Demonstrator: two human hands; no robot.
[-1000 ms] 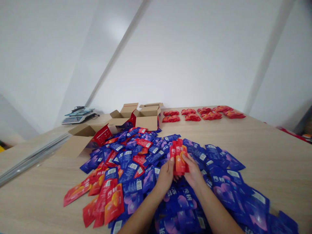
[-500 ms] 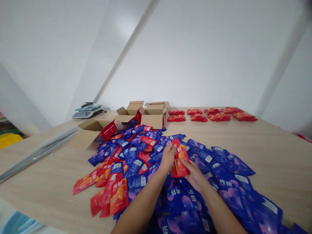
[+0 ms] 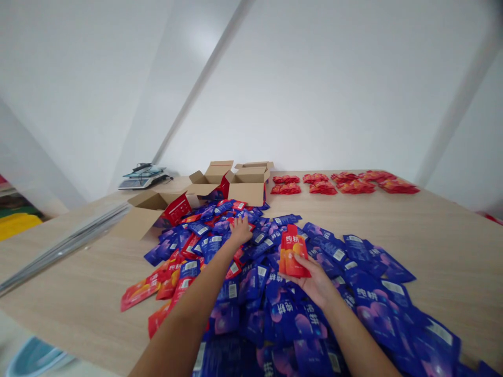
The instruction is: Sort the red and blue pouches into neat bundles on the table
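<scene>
In my right hand [image 3: 314,280] I hold a red pouch [image 3: 294,255] with orange fruit printed on it, its front up; orange edges at its left suggest more pouches beneath. The thumb lies on its lower right. My left hand [image 3: 241,231] reaches over the pile, fingers stretched and apart, close to or touching a red pouch under them; the contact is hidden. Around both hands lies a heap of blue pouches [image 3: 288,311] with red ones mixed in. Several red pouches [image 3: 141,289] lie at the left edge of the heap.
Open cardboard boxes [image 3: 245,192] stand behind the heap. Small stacks of red pouches [image 3: 356,186] line the back right of the table [image 3: 444,235]. A scale [image 3: 142,178] sits at the back left, near long grey strips [image 3: 66,243]. A blue basin [image 3: 37,358] is below the table.
My left hand has let go of the red pouches and moved left and away from me over the heap. My right hand keeps hold of them.
</scene>
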